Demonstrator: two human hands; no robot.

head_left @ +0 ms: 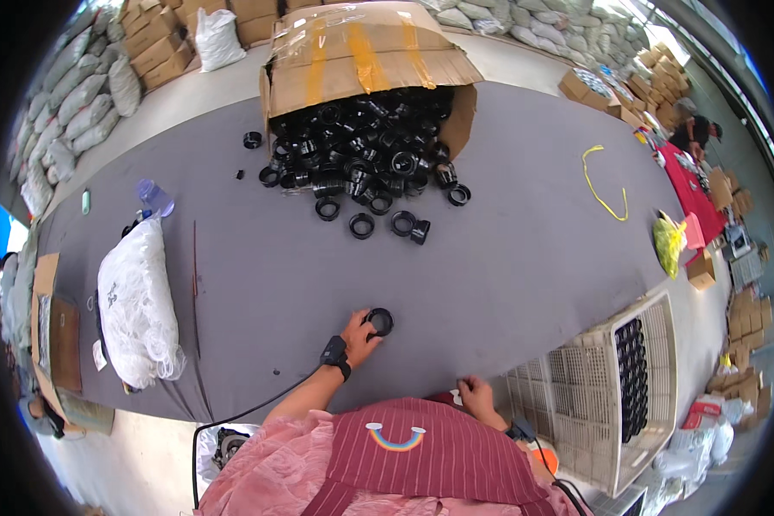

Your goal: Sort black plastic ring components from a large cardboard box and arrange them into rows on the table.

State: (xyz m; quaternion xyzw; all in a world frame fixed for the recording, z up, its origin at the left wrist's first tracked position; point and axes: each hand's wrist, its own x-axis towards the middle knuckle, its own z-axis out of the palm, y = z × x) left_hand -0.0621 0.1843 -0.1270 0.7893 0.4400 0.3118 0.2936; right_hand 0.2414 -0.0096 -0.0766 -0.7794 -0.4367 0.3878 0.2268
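Near the front of the grey table [267, 284], my left hand [359, 337] grips a black plastic ring fitting [390, 323] by its left side. At the table's front edge my right hand [480, 399] is closed, and what lies between its fingers is too small to make out. Beyond my hands, a cardboard box [340, 60] with yellow tape lies on its side. A heap of black ring fittings [361, 163] spills from its mouth onto the tabletop. A few loose rings [362, 226] lie in front of the heap.
On the left lies a plastic bag [138, 301] of white pieces, beside a clear bottle [156, 198]. To my right stands a white plastic crate [568, 396] holding rows of black rings [632, 378]. A yellow strap [606, 189] and yellow-green bag [669, 245] lie at the right.
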